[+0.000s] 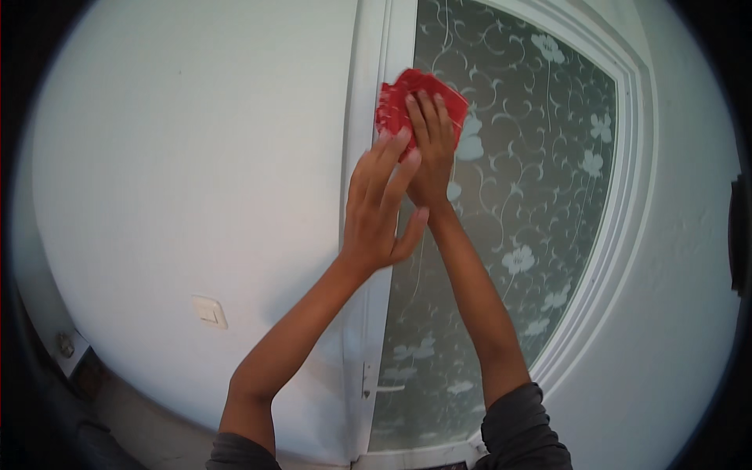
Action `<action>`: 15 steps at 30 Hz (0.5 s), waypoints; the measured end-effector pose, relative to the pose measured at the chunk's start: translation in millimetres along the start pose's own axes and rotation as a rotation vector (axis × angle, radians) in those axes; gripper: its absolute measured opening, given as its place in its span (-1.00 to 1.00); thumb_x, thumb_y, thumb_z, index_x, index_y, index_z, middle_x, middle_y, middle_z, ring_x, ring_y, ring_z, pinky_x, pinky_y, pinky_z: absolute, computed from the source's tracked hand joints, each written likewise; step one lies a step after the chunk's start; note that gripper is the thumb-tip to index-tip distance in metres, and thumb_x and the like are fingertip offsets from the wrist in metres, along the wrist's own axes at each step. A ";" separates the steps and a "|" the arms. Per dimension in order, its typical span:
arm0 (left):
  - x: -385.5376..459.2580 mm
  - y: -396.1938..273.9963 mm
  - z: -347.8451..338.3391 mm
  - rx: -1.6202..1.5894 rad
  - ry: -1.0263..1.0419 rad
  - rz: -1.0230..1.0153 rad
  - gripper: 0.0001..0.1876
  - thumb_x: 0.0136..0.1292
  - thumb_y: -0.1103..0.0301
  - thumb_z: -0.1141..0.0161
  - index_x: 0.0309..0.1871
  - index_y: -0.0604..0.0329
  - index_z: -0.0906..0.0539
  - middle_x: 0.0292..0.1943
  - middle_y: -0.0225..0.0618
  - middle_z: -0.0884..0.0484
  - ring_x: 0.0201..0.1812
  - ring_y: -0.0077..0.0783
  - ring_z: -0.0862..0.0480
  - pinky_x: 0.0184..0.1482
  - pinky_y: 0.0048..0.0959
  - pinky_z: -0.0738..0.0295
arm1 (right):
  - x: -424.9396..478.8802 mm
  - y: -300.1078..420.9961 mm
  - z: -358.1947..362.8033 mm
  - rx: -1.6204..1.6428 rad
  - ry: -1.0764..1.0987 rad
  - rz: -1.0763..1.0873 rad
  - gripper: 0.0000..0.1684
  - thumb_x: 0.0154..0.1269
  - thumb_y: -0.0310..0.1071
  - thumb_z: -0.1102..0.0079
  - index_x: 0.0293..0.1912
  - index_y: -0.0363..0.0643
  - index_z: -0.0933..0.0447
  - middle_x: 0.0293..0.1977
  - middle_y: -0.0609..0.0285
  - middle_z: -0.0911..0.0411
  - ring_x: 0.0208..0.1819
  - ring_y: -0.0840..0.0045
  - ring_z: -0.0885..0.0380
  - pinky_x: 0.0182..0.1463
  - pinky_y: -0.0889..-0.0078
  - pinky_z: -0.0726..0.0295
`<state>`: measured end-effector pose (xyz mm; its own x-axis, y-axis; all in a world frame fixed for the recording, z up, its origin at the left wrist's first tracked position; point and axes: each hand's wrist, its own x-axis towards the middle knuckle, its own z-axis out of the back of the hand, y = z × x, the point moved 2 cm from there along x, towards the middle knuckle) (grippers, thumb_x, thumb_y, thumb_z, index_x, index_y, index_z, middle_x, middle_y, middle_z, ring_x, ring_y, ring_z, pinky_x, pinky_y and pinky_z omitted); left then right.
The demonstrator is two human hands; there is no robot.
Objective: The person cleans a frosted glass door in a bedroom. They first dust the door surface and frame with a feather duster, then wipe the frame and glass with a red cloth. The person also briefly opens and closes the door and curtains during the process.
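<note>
My right hand (433,141) lies flat on a red cloth (420,82), pressing it to the upper left part of a door's frosted glass panel (505,200). White flowers and curling vines pattern the glass. The cloth's frayed left edge overlaps the white door frame (364,141). My left hand (382,205) is raised just below and left of the cloth, in front of the frame, fingers spread and holding nothing. Whether its fingertips touch the frame or the cloth I cannot tell.
A white wall (205,147) spreads to the left, with a light switch (209,311) low on it. The door handle (390,388) juts out near the bottom of the door. Another stretch of wall (664,294) stands at right. A dark object (739,235) shows at the far right.
</note>
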<state>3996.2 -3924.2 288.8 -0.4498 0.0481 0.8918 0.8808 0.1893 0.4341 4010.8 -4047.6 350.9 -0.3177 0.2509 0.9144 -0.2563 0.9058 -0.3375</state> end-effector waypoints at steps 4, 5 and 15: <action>60.5 31.7 -37.8 0.132 -0.046 -0.012 -0.33 0.19 0.35 -0.15 0.43 0.19 -0.31 0.39 -0.03 -0.33 0.41 0.08 -0.29 0.40 -0.02 -0.15 | 57.6 -60.3 -45.1 0.101 0.007 0.131 -0.38 0.17 -0.51 -0.16 0.27 -0.15 -0.42 0.28 0.05 -0.39 0.37 0.10 -0.28 0.39 0.11 -0.27; 72.4 37.8 -44.6 0.180 -0.039 -0.008 -0.33 0.20 0.36 -0.15 0.42 0.22 -0.31 0.39 -0.04 -0.33 0.41 0.07 -0.29 0.41 -0.03 -0.15 | 74.3 -67.0 -49.8 0.208 -0.036 0.030 -0.39 0.16 -0.53 -0.14 0.25 -0.16 -0.42 0.28 0.06 -0.40 0.37 0.10 -0.28 0.38 0.12 -0.27; 110.8 93.2 -89.4 0.530 0.029 0.060 -0.37 0.32 0.31 -0.04 0.46 0.20 -0.23 0.40 -0.10 -0.33 0.45 -0.03 -0.24 0.47 -0.10 -0.04 | 247.1 -89.5 -47.8 -0.179 -0.550 0.460 -0.56 0.30 -0.27 -0.02 0.16 -0.10 -0.49 0.20 0.07 -0.46 0.24 0.17 -0.38 0.38 0.01 -0.19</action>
<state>4041.6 -3988.9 439.5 -0.3898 0.0486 0.9196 0.7060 0.6570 0.2645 3998.8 -4050.4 617.7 -0.7809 0.4539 0.4292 0.1514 0.8041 -0.5749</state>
